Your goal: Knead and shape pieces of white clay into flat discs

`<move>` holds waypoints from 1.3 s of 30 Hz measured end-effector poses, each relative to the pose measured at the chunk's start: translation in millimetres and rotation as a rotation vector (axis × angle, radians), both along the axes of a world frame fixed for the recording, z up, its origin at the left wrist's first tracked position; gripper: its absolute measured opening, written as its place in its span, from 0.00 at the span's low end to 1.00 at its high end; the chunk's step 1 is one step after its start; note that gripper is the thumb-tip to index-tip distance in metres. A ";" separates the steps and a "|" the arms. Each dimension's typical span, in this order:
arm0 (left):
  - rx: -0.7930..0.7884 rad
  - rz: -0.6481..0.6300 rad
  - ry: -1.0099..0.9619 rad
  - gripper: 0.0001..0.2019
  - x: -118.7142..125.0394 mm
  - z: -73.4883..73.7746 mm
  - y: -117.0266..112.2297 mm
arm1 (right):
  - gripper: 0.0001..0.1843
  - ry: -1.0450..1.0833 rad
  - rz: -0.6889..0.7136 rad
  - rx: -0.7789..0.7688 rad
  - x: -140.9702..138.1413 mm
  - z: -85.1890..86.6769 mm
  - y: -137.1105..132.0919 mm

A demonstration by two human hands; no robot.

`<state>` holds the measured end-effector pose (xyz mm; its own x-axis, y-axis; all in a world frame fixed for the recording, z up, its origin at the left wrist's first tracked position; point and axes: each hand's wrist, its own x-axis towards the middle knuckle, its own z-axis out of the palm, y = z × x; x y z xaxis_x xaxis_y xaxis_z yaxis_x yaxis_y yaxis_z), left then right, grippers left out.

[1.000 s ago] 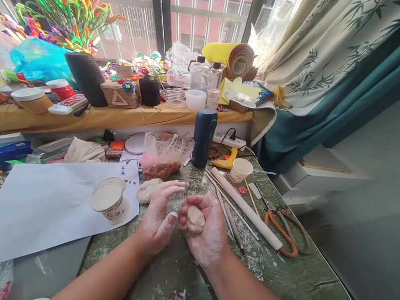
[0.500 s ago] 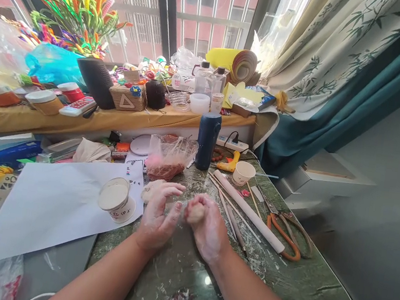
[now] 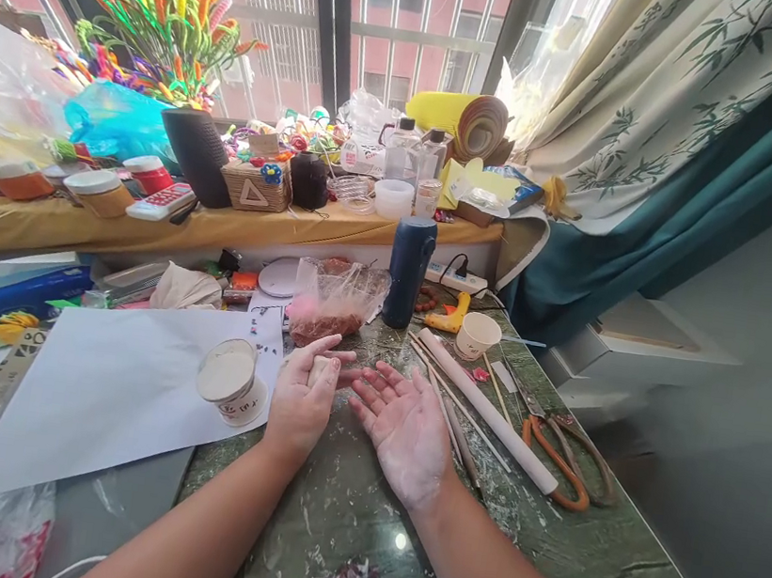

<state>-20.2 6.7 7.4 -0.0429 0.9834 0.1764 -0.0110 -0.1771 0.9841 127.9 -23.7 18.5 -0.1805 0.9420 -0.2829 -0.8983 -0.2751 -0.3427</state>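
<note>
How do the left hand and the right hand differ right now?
The left hand is curled around a pale lump; the right hand holds nothing. The left hand is turned thumb side up, while the right hand lies open, palm up, its fingers slightly bent. Both are bare and over the green tabletop.

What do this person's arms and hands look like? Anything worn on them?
Both forearms are bare, with no sleeves, watch or bracelet in view. The left hand and right hand are ungloved, and no rings show. Whitish, powdery residue marks the right hand's palm.
</note>
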 end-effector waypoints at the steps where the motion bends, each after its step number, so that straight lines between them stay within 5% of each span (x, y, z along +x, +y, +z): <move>1: 0.089 0.003 0.080 0.20 0.7 1.0 -1.8 | 0.18 0.019 0.011 -0.006 -0.9 1.5 -1.1; 4: 0.356 -0.124 0.487 0.21 4.3 4.8 -7.8 | 0.22 0.066 0.118 0.022 -4.0 6.6 -4.7; 8: 0.477 -0.295 0.821 0.42 6.8 9.6 -16.1 | 0.21 -0.029 0.158 0.016 -5.3 6.0 -5.2; 15: 0.483 -0.091 0.456 0.17 -4.7 0.3 -2.8 | 0.25 -0.159 0.166 0.060 -3.2 8.4 -11.4; 20: 0.486 -0.036 0.439 0.10 -4.7 -2.8 1.7 | 0.30 -0.230 0.181 0.033 -4.9 8.6 -12.7; 27: 0.637 -0.228 0.549 0.12 0.5 12.7 -13.0 | 0.22 -0.180 0.132 0.101 -8.5 1.3 -6.2; 30: 0.583 -0.296 0.595 0.11 0.6 14.5 -13.3 | 0.22 -0.104 0.195 0.265 -10.5 11.4 -11.3; 32: 0.516 -0.227 0.580 0.07 -1.6 13.8 -11.6 | 0.28 -0.068 0.291 0.310 -10.9 16.5 -15.2; 39: 0.010 -0.006 0.075 0.28 -1.3 11.4 -1.5 | 0.31 -0.224 0.289 0.004 -13.9 -0.1 -8.5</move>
